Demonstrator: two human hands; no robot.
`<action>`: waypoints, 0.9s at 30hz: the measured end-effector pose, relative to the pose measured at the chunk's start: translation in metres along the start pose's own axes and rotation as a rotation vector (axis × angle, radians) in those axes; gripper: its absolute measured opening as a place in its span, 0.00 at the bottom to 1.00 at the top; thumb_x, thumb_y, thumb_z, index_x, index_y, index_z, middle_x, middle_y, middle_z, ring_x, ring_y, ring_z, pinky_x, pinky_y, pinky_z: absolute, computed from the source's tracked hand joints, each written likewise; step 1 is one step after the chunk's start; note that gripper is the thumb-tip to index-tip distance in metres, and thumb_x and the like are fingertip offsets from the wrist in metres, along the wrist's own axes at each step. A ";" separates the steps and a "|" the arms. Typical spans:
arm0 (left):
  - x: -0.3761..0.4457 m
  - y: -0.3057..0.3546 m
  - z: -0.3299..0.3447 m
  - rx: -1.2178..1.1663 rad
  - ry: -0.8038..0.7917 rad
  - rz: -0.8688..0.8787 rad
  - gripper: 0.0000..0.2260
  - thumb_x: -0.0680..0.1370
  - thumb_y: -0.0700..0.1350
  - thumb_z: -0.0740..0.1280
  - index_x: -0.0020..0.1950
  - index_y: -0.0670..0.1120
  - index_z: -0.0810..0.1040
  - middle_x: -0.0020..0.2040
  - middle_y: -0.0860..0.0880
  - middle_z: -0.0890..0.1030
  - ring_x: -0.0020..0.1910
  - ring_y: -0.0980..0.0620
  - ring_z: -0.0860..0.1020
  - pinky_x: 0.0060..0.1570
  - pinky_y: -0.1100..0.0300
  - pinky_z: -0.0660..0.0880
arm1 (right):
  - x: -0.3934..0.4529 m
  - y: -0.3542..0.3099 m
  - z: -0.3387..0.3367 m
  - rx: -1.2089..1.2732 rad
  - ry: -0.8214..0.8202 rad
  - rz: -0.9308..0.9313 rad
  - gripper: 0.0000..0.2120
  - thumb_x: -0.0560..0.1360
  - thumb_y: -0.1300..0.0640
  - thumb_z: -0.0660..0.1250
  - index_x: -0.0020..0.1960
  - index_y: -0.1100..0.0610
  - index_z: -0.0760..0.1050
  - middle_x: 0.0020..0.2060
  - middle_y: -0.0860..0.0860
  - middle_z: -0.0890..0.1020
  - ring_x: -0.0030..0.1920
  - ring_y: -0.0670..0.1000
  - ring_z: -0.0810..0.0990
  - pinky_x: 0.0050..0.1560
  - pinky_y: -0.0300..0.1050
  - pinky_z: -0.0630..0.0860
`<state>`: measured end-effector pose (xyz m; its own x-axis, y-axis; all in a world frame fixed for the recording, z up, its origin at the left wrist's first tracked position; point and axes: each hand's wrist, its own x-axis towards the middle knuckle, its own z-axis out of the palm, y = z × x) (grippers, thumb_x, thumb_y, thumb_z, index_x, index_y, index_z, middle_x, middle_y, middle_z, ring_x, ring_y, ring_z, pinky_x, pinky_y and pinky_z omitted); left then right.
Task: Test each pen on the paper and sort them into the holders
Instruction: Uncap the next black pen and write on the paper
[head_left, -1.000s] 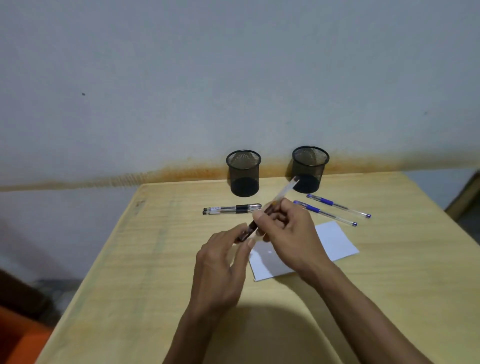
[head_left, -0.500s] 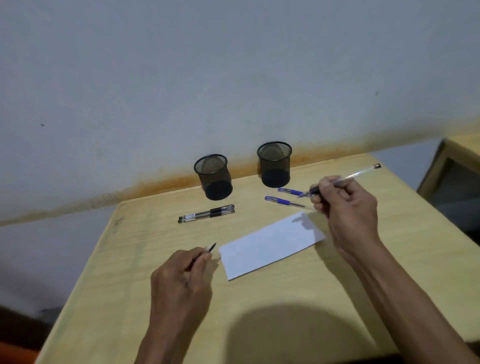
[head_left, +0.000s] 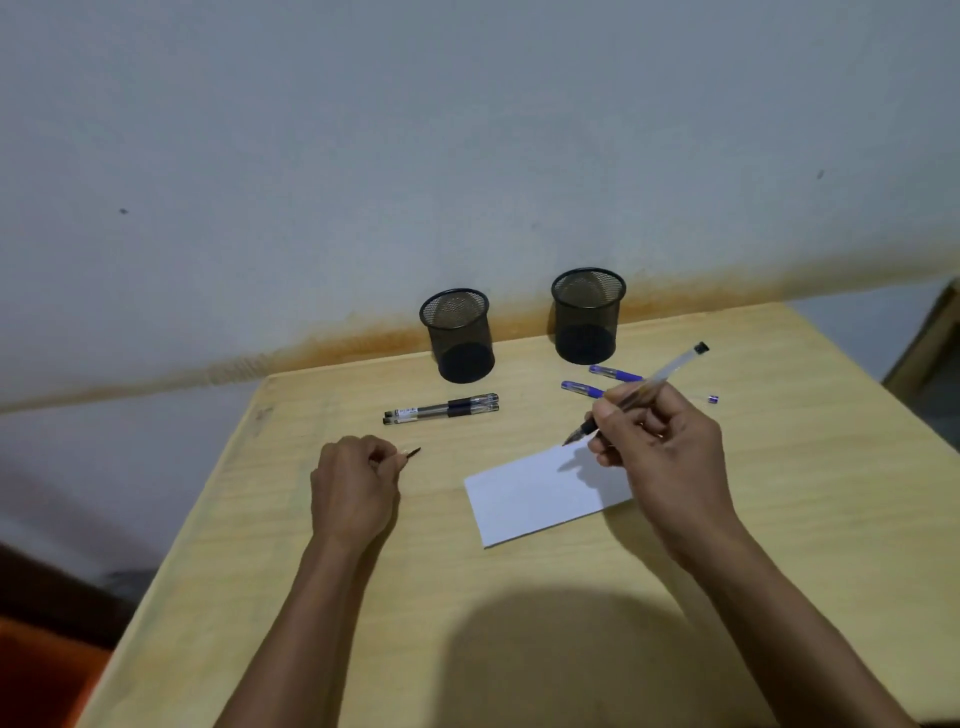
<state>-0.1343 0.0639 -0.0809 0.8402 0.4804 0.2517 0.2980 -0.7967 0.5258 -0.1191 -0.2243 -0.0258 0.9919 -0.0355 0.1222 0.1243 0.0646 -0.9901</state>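
The right hand (head_left: 660, 447) grips a pen (head_left: 641, 392), tip now lowered to the paper's (head_left: 540, 499) far edge. Left of the paper, the left hand (head_left: 353, 488) still pinches the cap (head_left: 414, 452).

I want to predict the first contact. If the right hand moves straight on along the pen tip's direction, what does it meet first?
Most likely the paper: the right hand aims its pen down-left at the sheet's far edge. Tip height is unclear.

Single head view, looking forward-down at table (head_left: 779, 519), near.
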 end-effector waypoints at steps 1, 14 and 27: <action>0.000 0.000 0.000 -0.011 0.006 0.003 0.04 0.75 0.46 0.72 0.44 0.47 0.86 0.41 0.49 0.85 0.41 0.48 0.80 0.42 0.55 0.74 | -0.001 0.000 0.001 -0.006 -0.002 0.003 0.04 0.78 0.62 0.70 0.51 0.62 0.79 0.41 0.58 0.85 0.34 0.44 0.83 0.39 0.34 0.80; -0.065 0.025 -0.008 -0.267 -0.122 0.233 0.23 0.71 0.57 0.75 0.64 0.52 0.79 0.61 0.64 0.75 0.63 0.63 0.73 0.62 0.65 0.71 | -0.009 0.004 0.026 -0.013 -0.095 0.121 0.07 0.80 0.62 0.68 0.54 0.63 0.72 0.39 0.52 0.88 0.40 0.49 0.88 0.39 0.36 0.82; -0.067 0.013 0.009 0.076 -0.321 0.368 0.34 0.71 0.74 0.57 0.70 0.56 0.72 0.73 0.51 0.71 0.72 0.51 0.68 0.72 0.49 0.60 | 0.017 0.037 0.075 -0.447 -0.371 0.120 0.06 0.71 0.59 0.76 0.43 0.51 0.80 0.41 0.45 0.85 0.43 0.42 0.83 0.40 0.30 0.78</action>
<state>-0.1824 0.0179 -0.0985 0.9895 0.0343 0.1403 -0.0227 -0.9225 0.3854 -0.0955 -0.1478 -0.0555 0.9517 0.3019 -0.0565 0.0667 -0.3828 -0.9214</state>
